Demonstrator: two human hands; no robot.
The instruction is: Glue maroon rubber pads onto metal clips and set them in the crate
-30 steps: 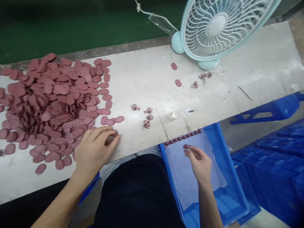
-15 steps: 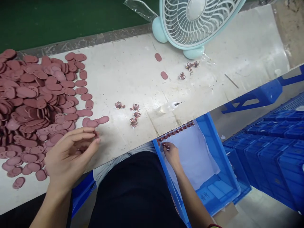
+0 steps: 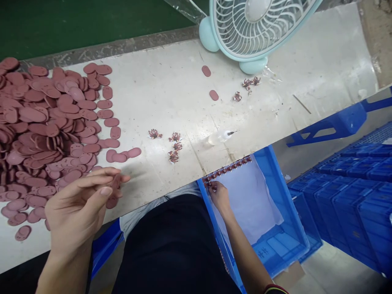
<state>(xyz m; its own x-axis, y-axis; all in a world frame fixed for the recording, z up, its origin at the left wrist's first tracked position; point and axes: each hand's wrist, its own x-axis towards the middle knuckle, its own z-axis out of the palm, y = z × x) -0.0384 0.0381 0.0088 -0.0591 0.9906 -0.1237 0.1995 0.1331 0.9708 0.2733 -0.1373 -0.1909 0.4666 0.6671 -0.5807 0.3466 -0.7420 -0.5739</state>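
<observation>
Pinching a flat reddish oval (image 3: 116, 182), left hand (image 3: 78, 206) half curled, right hand (image 3: 220, 197) gripping small dark piece (image 3: 213, 188).

Green surface (image 3: 92, 24) | white worktop (image 3: 159, 94) (spotted) | pale floor (image 3: 333, 267) | blue crates (image 3: 346, 208)
</observation>
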